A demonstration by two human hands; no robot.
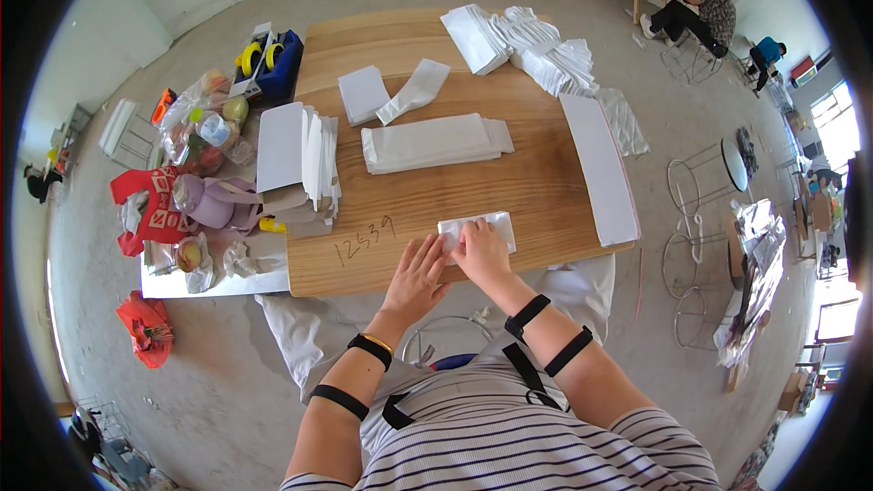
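A small flat white packet lies near the front edge of the wooden tabletop. My left hand rests flat with its fingers stretched out, the fingertips at the packet's left end. Over the packet, my right hand is closed, its bent fingers pinching or pressing at its surface; the fingertips are partly hidden. Just beyond, a stack of long white sleeves lies across the middle of the table. Behind that are a small pile of white cards and a loose folded white sleeve.
White boxes or cards stand stacked at the left, near a blue tape dispenser and bagged fruit. Piles of white sleeves lie at the far right. A long white panel lines the right edge. People sit further off.
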